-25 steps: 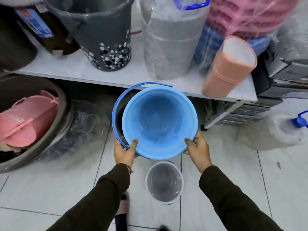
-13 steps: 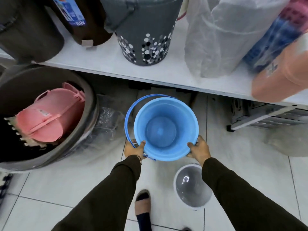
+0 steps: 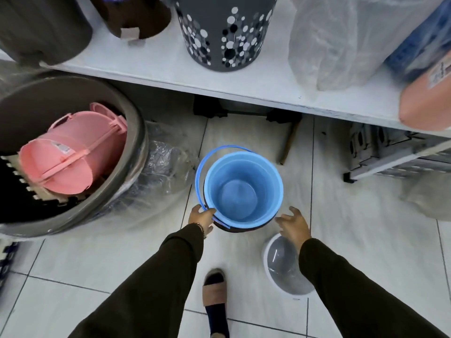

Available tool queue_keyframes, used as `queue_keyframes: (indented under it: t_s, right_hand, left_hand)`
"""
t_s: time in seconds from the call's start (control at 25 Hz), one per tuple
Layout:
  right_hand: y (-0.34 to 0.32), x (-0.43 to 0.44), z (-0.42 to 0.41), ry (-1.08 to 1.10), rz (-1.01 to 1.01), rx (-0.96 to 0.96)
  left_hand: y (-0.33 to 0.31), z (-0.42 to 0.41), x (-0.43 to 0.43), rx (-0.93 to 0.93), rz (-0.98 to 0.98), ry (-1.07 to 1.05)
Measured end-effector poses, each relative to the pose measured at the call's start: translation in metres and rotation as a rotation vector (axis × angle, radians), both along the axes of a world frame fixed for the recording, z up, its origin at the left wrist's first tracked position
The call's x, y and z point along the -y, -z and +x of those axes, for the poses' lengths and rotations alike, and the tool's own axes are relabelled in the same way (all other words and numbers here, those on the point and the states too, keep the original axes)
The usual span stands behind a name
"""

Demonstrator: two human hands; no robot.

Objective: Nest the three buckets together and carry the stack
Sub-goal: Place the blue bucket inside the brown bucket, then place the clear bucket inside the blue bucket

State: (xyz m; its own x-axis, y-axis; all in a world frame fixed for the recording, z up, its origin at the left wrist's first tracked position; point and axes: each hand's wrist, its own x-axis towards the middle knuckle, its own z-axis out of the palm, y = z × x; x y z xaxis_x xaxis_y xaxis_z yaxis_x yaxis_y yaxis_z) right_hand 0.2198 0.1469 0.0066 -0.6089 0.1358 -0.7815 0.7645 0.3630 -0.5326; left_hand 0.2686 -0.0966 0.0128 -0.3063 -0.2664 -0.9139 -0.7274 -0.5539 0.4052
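A light blue bucket (image 3: 242, 189) with a darker blue handle stands upright on the tiled floor, seated inside a dark bucket (image 3: 240, 227) whose rim shows only as a thin band beneath it. My left hand (image 3: 201, 219) touches the blue handle at the bucket's near left rim. My right hand (image 3: 292, 224) hovers open just right of the rim, fingers spread, apart from it. A small grey bucket with a white rim (image 3: 284, 269) stands on the floor at the right, partly hidden by my right forearm.
A white shelf (image 3: 244, 76) overhangs the floor ahead, holding a dotted grey bin (image 3: 220, 32) and plastic-wrapped goods. A large grey tub (image 3: 73, 211) with pink baskets stands left. My sandalled foot (image 3: 214, 296) is below. A metal rack (image 3: 390, 152) lies right.
The blue bucket went down from my raised hands into the dark bucket on the floor. My right hand has let go of the rim and opened.
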Motion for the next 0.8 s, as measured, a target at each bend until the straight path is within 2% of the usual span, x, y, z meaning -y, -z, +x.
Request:
queue_keyframes:
  t_s: [0.16, 0.28, 0.4, 0.48, 0.6, 0.68, 0.8]
  right_hand:
    - [0.014, -0.052, 0.049, -0.001, 0.094, 0.038]
    - [0.035, -0.098, 0.086, 0.032, 0.276, 0.058]
    - [0.069, -0.138, 0.131, 0.152, 0.325, 0.145]
    - [0.095, -0.151, 0.157, 0.271, 0.189, 0.235]
    - [0.124, -0.146, 0.187, 0.452, -0.204, 0.385]
    - [0.134, -0.139, 0.195, 0.632, -0.371, 0.303]
    - [0.130, -0.141, 0.195, 0.851, -0.361, 0.081]
  left_hand:
    - [0.022, 0.061, -0.027, 0.075, -0.026, 0.106]
    - [0.052, 0.101, -0.071, 0.093, 0.002, 0.179]
    - [0.088, 0.126, -0.129, 0.087, 0.026, 0.303]
    - [0.112, 0.131, -0.167, 0.056, 0.036, 0.385]
    - [0.136, 0.131, -0.211, -0.033, 0.017, 0.482]
    - [0.145, 0.129, -0.227, -0.083, 0.012, 0.490]
    - [0.133, 0.127, -0.241, -0.120, 0.108, 0.369]
